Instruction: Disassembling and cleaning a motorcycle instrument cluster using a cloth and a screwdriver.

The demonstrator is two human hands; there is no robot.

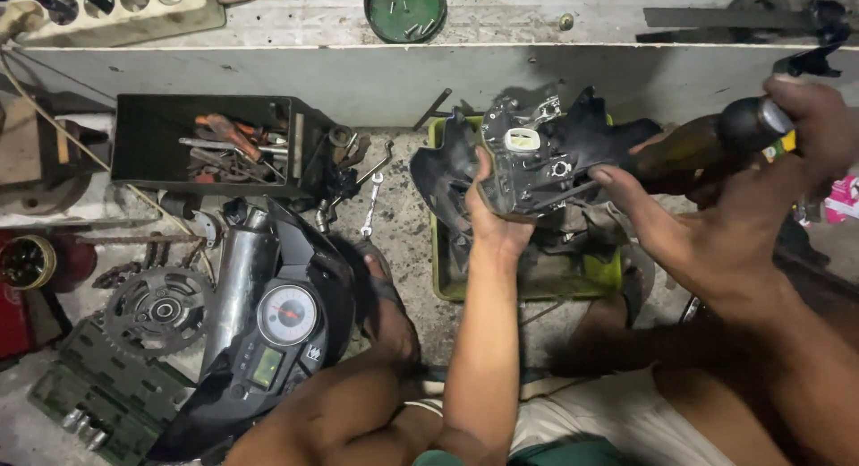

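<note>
Over a yellow-green tray [445, 287] on the gritty concrete floor [404, 242], the left hand [490, 217] grips the lower edge of a black plastic motorcycle panel [546, 162], fingers closed around it from below with the thumb up along its near side. A white connector [523, 139] sits near the top of the panel, among small metal fittings. The right hand [761, 206] is wrapped around a dark spray bottle [716, 144], held tilted with its black trigger nozzle [810, 63] up at the right and its base toward the panel; the index finger [631, 197] stretches out along the bottle's underside, its tip touching the panel's right side.

Left of the tray, 1 silver wrench [371, 202] lies on the floor, near a black tool tray [210, 144] filled with pliers and other hand tools. Nearer the person, a speedometer cluster [282, 318] with 1 round dial rests in its dark housing beside a chrome exhaust pipe [234, 278] and a toothed sprocket [159, 309]. A green socket set case [107, 390] lies at the lower left. A green round tin [404, 8] holding screws stands on the pale ledge [268, 36] above.
</note>
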